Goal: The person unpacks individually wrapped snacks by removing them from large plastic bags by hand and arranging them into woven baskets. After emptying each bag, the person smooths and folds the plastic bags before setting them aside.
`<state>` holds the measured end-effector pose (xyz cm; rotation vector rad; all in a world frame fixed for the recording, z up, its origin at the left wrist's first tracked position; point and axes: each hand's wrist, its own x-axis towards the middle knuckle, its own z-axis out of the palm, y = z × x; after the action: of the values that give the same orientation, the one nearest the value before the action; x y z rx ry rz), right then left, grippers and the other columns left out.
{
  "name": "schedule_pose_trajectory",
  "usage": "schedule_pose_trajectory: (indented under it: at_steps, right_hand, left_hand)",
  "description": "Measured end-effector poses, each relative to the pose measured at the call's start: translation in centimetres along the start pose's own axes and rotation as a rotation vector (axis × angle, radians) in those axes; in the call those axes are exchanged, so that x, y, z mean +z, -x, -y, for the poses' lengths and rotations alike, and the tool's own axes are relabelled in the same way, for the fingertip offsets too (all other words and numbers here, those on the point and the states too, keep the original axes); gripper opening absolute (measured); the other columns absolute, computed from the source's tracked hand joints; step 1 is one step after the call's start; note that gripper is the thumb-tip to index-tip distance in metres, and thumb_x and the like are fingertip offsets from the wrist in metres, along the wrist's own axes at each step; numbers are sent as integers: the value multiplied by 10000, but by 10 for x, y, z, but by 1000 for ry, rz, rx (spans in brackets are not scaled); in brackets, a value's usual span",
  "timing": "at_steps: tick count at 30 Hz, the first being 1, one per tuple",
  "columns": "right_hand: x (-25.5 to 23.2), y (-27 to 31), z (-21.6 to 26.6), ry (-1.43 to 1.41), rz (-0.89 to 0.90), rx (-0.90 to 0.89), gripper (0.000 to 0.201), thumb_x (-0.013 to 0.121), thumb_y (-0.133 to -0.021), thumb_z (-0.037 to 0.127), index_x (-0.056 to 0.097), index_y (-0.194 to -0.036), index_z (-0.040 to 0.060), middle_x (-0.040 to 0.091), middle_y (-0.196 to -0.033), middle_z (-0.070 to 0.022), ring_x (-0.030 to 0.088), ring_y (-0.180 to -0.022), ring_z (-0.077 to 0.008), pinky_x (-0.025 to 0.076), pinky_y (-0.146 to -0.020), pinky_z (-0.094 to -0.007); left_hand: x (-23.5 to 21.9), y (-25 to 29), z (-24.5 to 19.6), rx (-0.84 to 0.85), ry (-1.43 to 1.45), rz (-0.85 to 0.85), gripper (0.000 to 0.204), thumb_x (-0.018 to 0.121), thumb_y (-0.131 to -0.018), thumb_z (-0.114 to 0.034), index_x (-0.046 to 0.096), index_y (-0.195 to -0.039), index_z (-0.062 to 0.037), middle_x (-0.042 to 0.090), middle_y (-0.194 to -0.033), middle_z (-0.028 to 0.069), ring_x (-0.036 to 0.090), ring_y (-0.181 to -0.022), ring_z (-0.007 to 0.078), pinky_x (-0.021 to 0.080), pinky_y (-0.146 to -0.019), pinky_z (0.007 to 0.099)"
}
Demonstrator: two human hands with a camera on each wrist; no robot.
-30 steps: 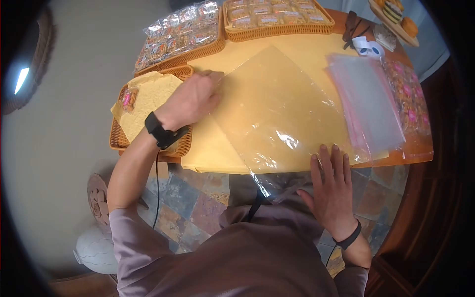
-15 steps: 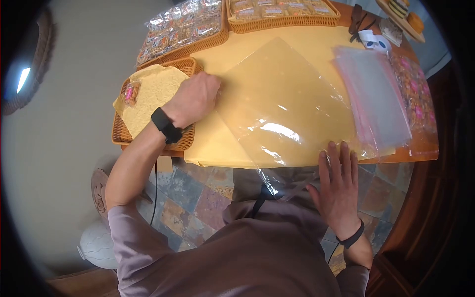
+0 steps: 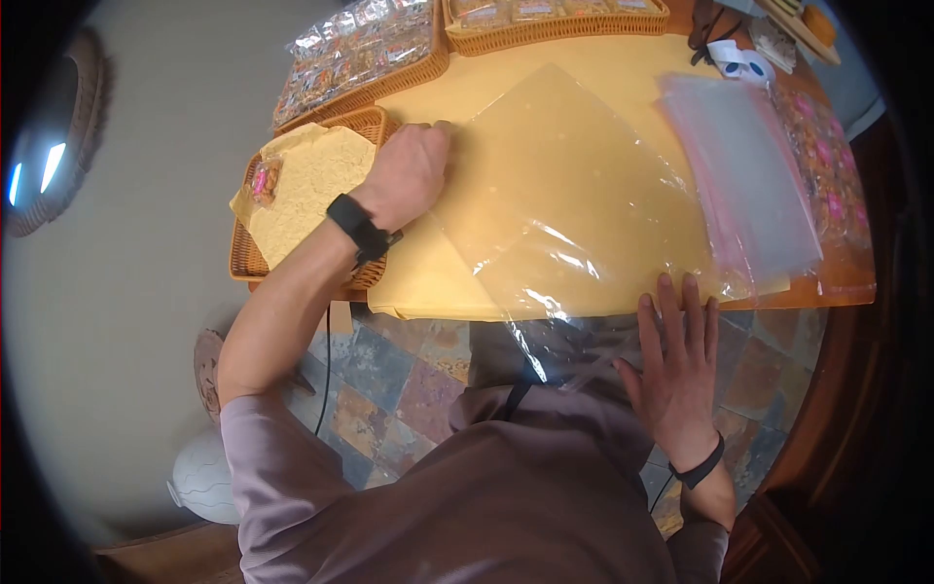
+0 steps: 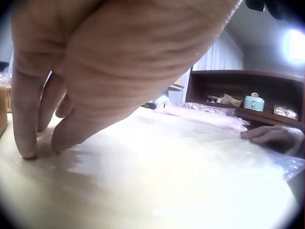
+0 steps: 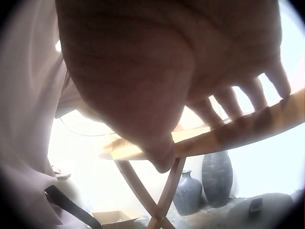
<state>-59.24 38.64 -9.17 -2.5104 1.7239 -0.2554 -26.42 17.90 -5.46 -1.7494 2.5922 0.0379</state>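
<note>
1. The largest thing is the wooden table [image 3: 803, 295], mostly covered by a smooth yellow cloth [image 3: 418, 282].
2. A clear, glossy plastic sheet [image 3: 574, 165] lies diagonally on the cloth, its near corner hanging past the table edge above the person's lap (it catches the light in bright streaks).
3. Two shallow wicker trays, the left tray [image 3: 375, 92] and the right tray [image 3: 559, 39], hold rows of clear-wrapped packets along the far side.
4. A stack of clear plastic bags with pinkish edges [image 3: 749, 175] lies right of the sheet, beside pink-labelled packets [image 3: 832, 185].
5. A brown wicker basket [image 3: 243, 248], lined with crumpled yellow material [image 3: 316, 185], sits on the left.
6. The left hand [image 3: 409, 170] is beside the sheet's left side, fingers bent downward, tips apart and touching the surface; whether they touch the film, one cannot tell.
7. The right hand [image 3: 681, 389] has its fingers straight and apart, tips at the near table edge by the sheet.
8. The smallest is one wrapped packet [image 3: 265, 182] in the basket.
</note>
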Motion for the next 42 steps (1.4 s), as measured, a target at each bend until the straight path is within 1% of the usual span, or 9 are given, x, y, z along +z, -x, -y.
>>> schedule_pose_trajectory:
  at_steps: [5,8,16,27,30,35,37,40,42]
  right_hand:
    - [4,8,-5,-40,-10,5,829,818,-797,274,442,-1491,17,318,-1619,-223,239,-1520,-500,243,-1192,-691]
    - [11,11,-8,-113,-81,-9,830,809,-807,255,424,-1510,39,309,-1620,-237,242,-1518,-505,233,-1184,-708]
    - [29,19,-5,-182,-261,-84,638,728,-876,142,488,-1465,96,334,-1615,-231,337,-1486,-487,217,-1160,-752]
    - [-58,-26,-9,-102,-390,-381,48,693,-873,41,676,-912,19,662,-1329,-181,565,-1326,-418,339,-1119,-732]
    - [-88,-64,2,-27,-448,-473,175,729,-858,27,664,-1020,34,664,-1328,-188,570,-1312,-442,332,-1117,-733]
    - [-83,-174,20,-27,-601,-676,260,748,-856,94,675,-1094,20,658,-1307,-160,566,-1319,-383,348,-1152,-667]
    - [-91,-195,28,550,-317,-572,553,504,-1073,363,560,-1407,-74,511,-1499,-245,490,-1375,-321,307,-1218,-515]
    - [-77,-218,25,228,-582,-610,321,592,-1021,169,680,-1225,-63,619,-1344,-186,556,-1244,-233,419,-1118,-453]
    - [-62,-198,19,79,-574,-630,288,671,-933,180,677,-1147,-12,628,-1305,-159,555,-1266,-276,380,-1158,-512]
  left_hand:
    - [-30,7,6,154,273,-152,368,644,-831,-32,660,-1191,41,704,-1041,251,681,-984,430,555,-888,456]
    - [-35,8,11,27,255,-127,481,669,-817,-1,617,-1290,71,694,-1185,264,682,-1123,368,547,-951,414]
    - [-15,34,-14,138,236,20,400,611,-818,59,634,-1217,66,682,-1182,255,655,-1078,424,532,-956,431]
    - [-45,131,-68,196,314,16,462,733,-821,34,634,-1270,-11,610,-1312,173,594,-1188,376,514,-1006,451]
    - [-44,160,-73,-3,444,-26,493,758,-812,15,627,-1286,-15,581,-1338,163,569,-1203,375,495,-1024,444]
    - [-16,187,-81,-248,590,-85,385,786,-817,2,688,-1189,-10,679,-1026,119,663,-877,252,546,-729,345]
    - [-2,192,-92,-354,745,11,310,765,-840,-4,689,-1141,5,658,-1015,133,651,-838,301,541,-726,370]
    - [28,195,-102,-106,673,-270,335,799,-814,-4,702,-1135,0,681,-926,101,651,-791,234,523,-666,320]
    - [33,191,-106,-39,639,-351,373,813,-789,-4,700,-1143,-15,681,-1056,118,645,-936,288,530,-781,372]
